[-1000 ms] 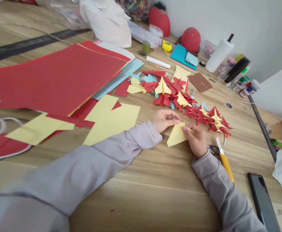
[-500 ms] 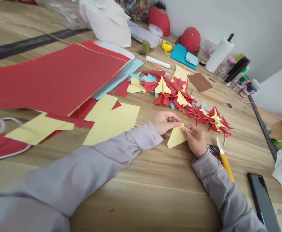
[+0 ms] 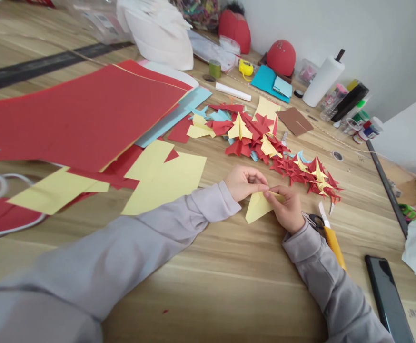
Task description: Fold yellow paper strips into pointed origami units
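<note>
I hold one sheet — and count one phone, one cutter, one tape measure, one brown card — planes too heaped to tally.

Grey long sleeves, wide folded cuffs

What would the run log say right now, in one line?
left hand: pinching yellow paper | right hand: gripping same paper | paper: partly folded

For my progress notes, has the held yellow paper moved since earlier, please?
Yes, slightly: the yellow paper shifted down the picture, away from the paper pile.
</note>
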